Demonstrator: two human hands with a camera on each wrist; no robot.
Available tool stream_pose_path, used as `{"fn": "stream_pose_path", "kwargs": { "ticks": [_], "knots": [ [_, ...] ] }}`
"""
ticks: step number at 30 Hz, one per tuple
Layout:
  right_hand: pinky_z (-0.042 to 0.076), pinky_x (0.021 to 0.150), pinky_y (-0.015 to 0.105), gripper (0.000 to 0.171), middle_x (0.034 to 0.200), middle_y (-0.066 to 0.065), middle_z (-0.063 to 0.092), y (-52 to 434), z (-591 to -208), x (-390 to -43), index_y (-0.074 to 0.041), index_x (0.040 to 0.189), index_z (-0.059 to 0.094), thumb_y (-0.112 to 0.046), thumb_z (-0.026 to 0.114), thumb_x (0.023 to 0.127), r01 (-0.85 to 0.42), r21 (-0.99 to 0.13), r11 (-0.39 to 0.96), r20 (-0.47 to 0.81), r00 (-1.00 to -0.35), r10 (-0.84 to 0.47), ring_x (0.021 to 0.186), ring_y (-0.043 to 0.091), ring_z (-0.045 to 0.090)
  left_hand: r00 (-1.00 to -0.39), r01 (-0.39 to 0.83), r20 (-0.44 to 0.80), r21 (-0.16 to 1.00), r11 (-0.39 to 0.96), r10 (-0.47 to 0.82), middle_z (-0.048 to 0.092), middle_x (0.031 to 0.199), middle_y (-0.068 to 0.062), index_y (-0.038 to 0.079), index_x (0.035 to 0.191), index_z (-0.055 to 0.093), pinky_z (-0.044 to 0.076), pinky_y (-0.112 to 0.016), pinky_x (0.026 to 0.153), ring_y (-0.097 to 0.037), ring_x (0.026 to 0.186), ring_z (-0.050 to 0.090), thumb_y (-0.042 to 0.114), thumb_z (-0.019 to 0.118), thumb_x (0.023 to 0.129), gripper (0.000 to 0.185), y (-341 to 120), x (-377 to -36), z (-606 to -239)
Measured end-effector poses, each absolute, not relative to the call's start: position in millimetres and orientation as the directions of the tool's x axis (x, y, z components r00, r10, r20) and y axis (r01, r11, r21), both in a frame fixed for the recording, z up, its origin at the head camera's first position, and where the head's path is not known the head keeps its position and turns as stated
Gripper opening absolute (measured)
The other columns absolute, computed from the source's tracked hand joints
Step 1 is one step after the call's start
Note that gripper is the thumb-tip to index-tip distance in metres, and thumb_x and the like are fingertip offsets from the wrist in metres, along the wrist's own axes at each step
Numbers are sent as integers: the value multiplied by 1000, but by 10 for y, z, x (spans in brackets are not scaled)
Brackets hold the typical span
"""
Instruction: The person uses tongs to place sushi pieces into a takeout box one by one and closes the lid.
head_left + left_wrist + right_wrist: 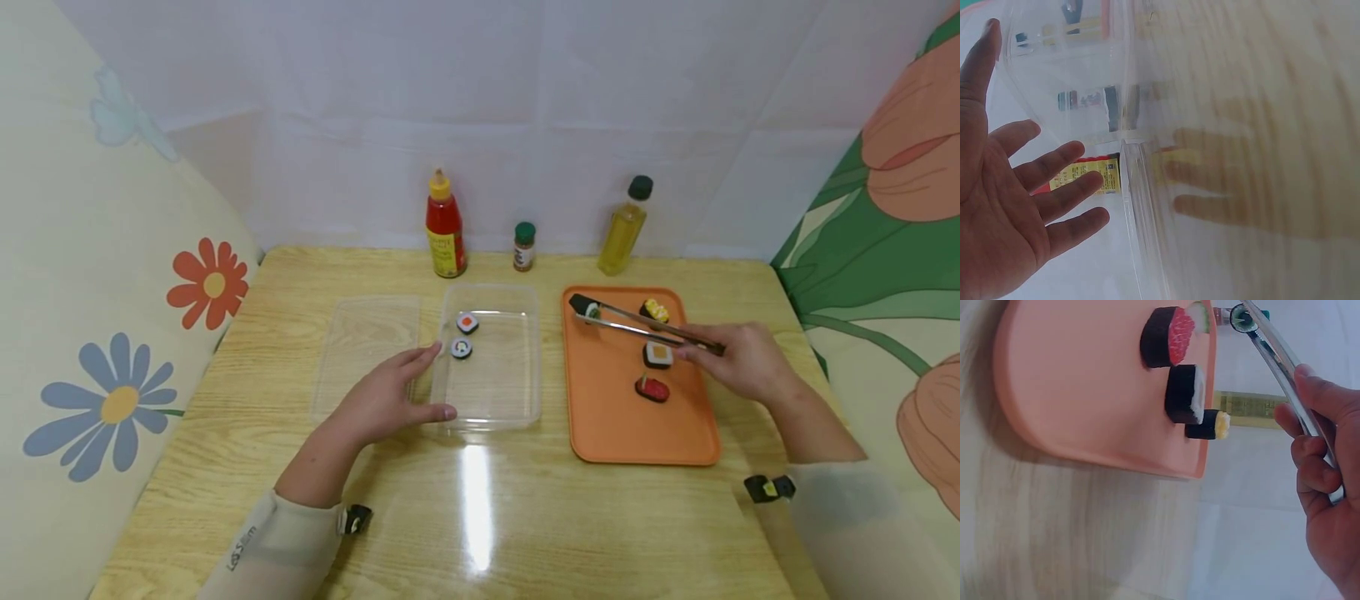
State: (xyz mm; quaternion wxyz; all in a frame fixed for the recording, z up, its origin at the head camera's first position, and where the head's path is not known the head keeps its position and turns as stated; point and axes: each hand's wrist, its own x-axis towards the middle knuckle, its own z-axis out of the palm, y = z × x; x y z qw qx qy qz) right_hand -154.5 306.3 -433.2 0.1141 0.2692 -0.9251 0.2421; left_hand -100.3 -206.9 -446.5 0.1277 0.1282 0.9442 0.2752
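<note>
My left hand (pixel 382 404) is beside the left wall of a clear plastic container (pixel 495 375), fingers spread and fairly straight, thumb at the near left corner. Nothing is in its palm (pixel 1004 219). Two sushi rolls lie inside the container: one with an orange centre (pixel 467 322), another with a mixed centre (pixel 461 347). My right hand (pixel 742 358) grips metal tongs (pixel 630 328) over an orange tray (pixel 615 425). Between the tong tips is a dark-wrapped roll with a green-and-white end (pixel 1242 319). Red-topped (pixel 652 389), square (pixel 657 355) and yellow-topped (pixel 655 312) sushi pieces sit on the tray.
A clear lid (pixel 363 358) lies left of the container, partly behind my left hand. Along the back stand a red sauce bottle (pixel 446 237), a small green-capped spice jar (pixel 523 248) and an oil bottle (pixel 624 229). A white cloth (pixel 480 125) hangs behind the table.
</note>
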Motion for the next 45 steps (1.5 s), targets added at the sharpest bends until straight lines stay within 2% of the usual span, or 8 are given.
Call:
{"fn": "stream_pose_path", "kwargs": {
  "ticks": [14,21,33,35,41,45],
  "knots": [
    [31,41,19,39,80,4,77,2979,-4175,-1568,-4,116,80,-9,91,78,-620,-379,687,392,-780,-488,43,-7,32,-934,167,-176,556,814,311,37,163,-17,27,166,29,33,-64,116,-44,148,37,77,76,75,114,-2077,-1007,-4479],
    [33,43,19,38,83,5,78,2916,-4084,-1555,-6,117,80,-10,89,80,-645,-368,670,397,-761,-514,44,-6,38,-934,171,-173,551,817,313,37,163,-17,26,166,29,34,-64,116,-44,147,37,77,76,76,114,-2076,-1005,-4475],
    [31,41,19,34,78,-7,76,2784,-3967,-1534,-8,117,80,-8,86,84,-662,-399,635,368,-750,-550,44,-5,34,-934,166,-179,548,820,308,37,163,-18,26,166,28,33,-63,116,-44,147,37,76,76,76,113,-2067,-1001,-4460],
    [31,41,19,34,78,-7,76,2750,-3958,-1534,-8,116,80,-8,87,83,-671,-400,624,373,-742,-557,45,-5,36,-934,166,-178,548,820,309,37,163,-18,26,166,28,33,-63,116,-44,147,37,76,76,76,113,-2067,-1001,-4457],
    [37,44,19,35,85,-7,78,2645,-3969,-1545,-7,118,80,-9,87,84,-682,-426,594,347,-730,-589,55,-6,56,-933,164,-181,555,815,310,37,163,-19,26,166,28,33,-64,116,-45,148,36,75,77,76,113,-2068,-1004,-4457],
    [38,46,16,35,88,-4,79,2576,-3994,-1557,-5,117,80,-6,87,83,-717,-431,549,366,-694,-619,57,-6,56,-933,162,-182,556,815,310,37,163,-19,26,166,28,33,-64,116,-45,148,36,76,77,76,114,-2067,-1008,-4468]
  ]
}}
